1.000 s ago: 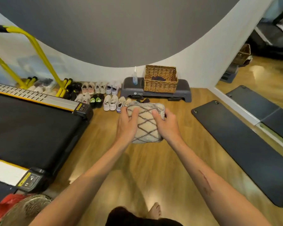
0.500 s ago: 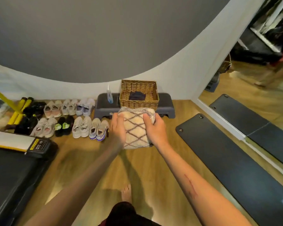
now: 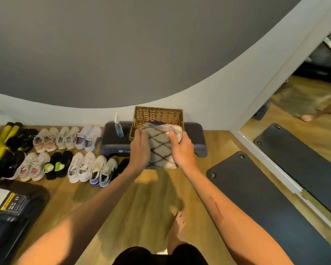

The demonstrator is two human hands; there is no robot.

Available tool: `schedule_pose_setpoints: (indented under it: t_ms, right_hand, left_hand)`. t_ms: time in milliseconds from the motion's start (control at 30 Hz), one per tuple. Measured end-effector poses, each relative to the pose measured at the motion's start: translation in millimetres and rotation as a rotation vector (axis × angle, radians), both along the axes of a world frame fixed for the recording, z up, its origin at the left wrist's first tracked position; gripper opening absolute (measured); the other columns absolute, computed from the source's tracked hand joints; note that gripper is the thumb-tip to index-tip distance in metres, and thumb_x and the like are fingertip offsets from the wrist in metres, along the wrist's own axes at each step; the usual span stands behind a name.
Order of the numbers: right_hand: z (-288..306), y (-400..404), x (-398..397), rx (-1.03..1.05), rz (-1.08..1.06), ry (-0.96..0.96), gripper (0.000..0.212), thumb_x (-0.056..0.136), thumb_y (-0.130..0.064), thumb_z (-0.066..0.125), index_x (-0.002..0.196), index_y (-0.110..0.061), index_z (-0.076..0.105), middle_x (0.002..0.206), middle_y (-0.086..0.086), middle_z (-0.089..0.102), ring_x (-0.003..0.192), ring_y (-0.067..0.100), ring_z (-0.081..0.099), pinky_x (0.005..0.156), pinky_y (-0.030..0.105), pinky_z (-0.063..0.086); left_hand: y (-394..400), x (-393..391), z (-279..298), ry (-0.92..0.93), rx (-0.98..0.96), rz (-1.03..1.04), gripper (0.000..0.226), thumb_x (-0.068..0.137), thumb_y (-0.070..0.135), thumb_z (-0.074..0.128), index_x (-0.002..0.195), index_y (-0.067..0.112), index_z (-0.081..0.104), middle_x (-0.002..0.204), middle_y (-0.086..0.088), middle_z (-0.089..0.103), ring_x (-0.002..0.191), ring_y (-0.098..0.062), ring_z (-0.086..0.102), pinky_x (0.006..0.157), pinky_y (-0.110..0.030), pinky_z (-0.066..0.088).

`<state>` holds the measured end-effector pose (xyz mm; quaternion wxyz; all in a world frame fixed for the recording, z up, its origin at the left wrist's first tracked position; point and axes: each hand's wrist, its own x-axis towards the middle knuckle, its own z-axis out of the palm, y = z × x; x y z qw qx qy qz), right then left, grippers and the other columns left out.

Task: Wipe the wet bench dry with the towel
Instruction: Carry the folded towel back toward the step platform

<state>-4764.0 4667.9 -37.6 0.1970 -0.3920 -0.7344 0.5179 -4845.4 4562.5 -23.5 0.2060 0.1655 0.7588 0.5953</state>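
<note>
Item 1: left hand (image 3: 139,149). Raised in front of the body, fingers curled over the top left edge of the towel (image 3: 161,148), palm along its left side. Grasping.

Item 2: right hand (image 3: 181,148). Level with the left hand, fingers curled over the top right corner of the towel, thumb on its front face. Grasping.

Item 3: towel. Folded, cream with a dark diamond lattice and a stitched grey border. Held upright between the 2 hands, clear of the floor (image 3: 141,197), its upper edge overlapping the basket (image 3: 158,115) in this view.

Item 4: counter (image 3: 113,140). Low dark step platform against the wall, directly beyond the hands. Whether its surface is wet cannot be told.

Item 5: basket. Woven wicker, standing on the counter just behind the towel; a dark cloth shows inside at the towel's top edge.

Item 6: spray bottle (image 3: 118,127). Clear with bluish liquid, upright on the counter, left of the left hand.

Item 7: shoes (image 3: 80,150). 2 rows of pairs on the floor, left of the hands.

Item 8: mat (image 3: 260,197). Dark, flat on the floor, right of the right hand.

Item 9: bare foot (image 3: 177,228). On the floor, below the hands.
</note>
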Motion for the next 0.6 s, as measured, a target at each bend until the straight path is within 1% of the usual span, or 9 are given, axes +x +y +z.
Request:
schedule_pose_setpoints:
  t_ms: [67, 133, 233, 300, 367, 433, 500, 533, 600]
  right_hand:
    - [-8.5, 35.4, -21.1, 0.005, 0.029, 0.0, 0.043, 0.102, -0.047, 0.044, 0.117, -0.009, 0.056, 0.104, 0.004, 0.061, 0.097, 0.02, 0.056, 0.075, 0.029, 0.037]
    - [-14.8, 65.7, -42.9, 0.01, 0.028, -0.018, 0.043, 0.102, -0.047, 0.044, 0.115, -0.007, 0.055, 0.099, 0.002, 0.059, 0.091, 0.017, 0.054, 0.07, 0.026, 0.033]
    - [-30.5, 107.8, -69.4, 0.018, 0.029, -0.034, 0.04, 0.102, -0.047, 0.044, 0.117, -0.011, 0.054, 0.101, 0.004, 0.063, 0.094, 0.021, 0.058, 0.075, 0.033, 0.04]
    - [-42.0, 138.2, -88.5, -0.012, 0.015, -0.049, 0.034, 0.103, -0.042, 0.046, 0.117, -0.012, 0.054, 0.101, 0.002, 0.063, 0.097, 0.022, 0.059, 0.078, 0.032, 0.04]
    - [-58.2, 167.4, -110.3, -0.018, 0.024, -0.065, 0.035, 0.102, -0.039, 0.047, 0.124, -0.012, 0.05, 0.108, 0.004, 0.064, 0.104, 0.026, 0.06, 0.081, 0.032, 0.041]
    - [-78.7, 194.0, -133.8, -0.038, 0.027, -0.086, 0.05, 0.101, -0.041, 0.049, 0.142, -0.014, 0.036, 0.127, 0.009, 0.059, 0.118, 0.028, 0.056, 0.093, 0.033, 0.043]
    - [-100.1, 215.5, -155.7, -0.043, 0.069, -0.085, 0.077, 0.097, -0.043, 0.056, 0.156, -0.022, 0.011, 0.151, 0.009, 0.042, 0.137, 0.024, 0.043, 0.112, 0.038, 0.037]
    - [-111.8, 226.7, -167.5, -0.032, 0.098, -0.087, 0.089, 0.094, -0.044, 0.061, 0.157, -0.029, 0.0, 0.157, 0.005, 0.034, 0.141, 0.021, 0.036, 0.117, 0.04, 0.032]
    - [-142.2, 250.2, -185.8, 0.005, 0.168, -0.106, 0.101, 0.089, -0.045, 0.068, 0.155, -0.042, -0.009, 0.158, 0.003, 0.028, 0.143, 0.02, 0.033, 0.118, 0.042, 0.031]
  left_hand:
    - [33.2, -24.1, -11.8, 0.022, -0.03, -0.003, 0.025, 0.105, 0.026, 0.029, 0.099, 0.009, 0.046, 0.087, 0.003, 0.047, 0.079, -0.001, 0.046, 0.066, -0.005, 0.035]
    - [62.5, -49.6, -22.3, 0.004, -0.042, -0.042, 0.027, 0.105, 0.03, 0.031, 0.098, 0.01, 0.048, 0.091, 0.002, 0.049, 0.083, -0.002, 0.047, 0.072, -0.007, 0.036]
    - [93.0, -86.6, -42.9, -0.09, -0.049, -0.177, 0.032, 0.104, 0.038, 0.038, 0.113, 0.012, 0.054, 0.109, 0.002, 0.059, 0.1, -0.009, 0.056, 0.086, -0.021, 0.044]
    - [114.9, -112.0, -55.9, -0.157, -0.083, -0.277, 0.021, 0.102, 0.029, 0.046, 0.117, 0.017, 0.053, 0.109, 0.007, 0.06, 0.103, -0.01, 0.057, 0.084, -0.02, 0.046]
    - [141.8, -138.4, -68.2, -0.099, -0.163, -0.325, 0.018, 0.1, 0.023, 0.051, 0.117, 0.019, 0.053, 0.106, 0.007, 0.059, 0.105, -0.014, 0.056, 0.089, -0.025, 0.045]
    - [171.7, -162.0, -81.9, -0.031, -0.235, -0.314, 0.023, 0.099, 0.019, 0.053, 0.121, 0.015, 0.054, 0.108, 0.002, 0.059, 0.105, -0.016, 0.055, 0.089, -0.026, 0.044]
    - [203.1, -183.0, -100.0, 0.012, -0.277, -0.269, 0.022, 0.099, 0.016, 0.053, 0.12, 0.011, 0.054, 0.104, 0.002, 0.058, 0.098, -0.014, 0.053, 0.079, -0.014, 0.041]
    - [219.7, -194.5, -111.4, 0.034, -0.292, -0.254, 0.02, 0.098, 0.015, 0.052, 0.117, 0.009, 0.055, 0.102, 0.001, 0.058, 0.095, -0.014, 0.053, 0.073, -0.009, 0.04]
    - [248.4, -213.7, -142.5, 0.053, -0.31, -0.224, 0.02, 0.098, 0.012, 0.052, 0.116, 0.006, 0.056, 0.107, -0.004, 0.062, 0.098, -0.017, 0.056, 0.075, -0.012, 0.04]
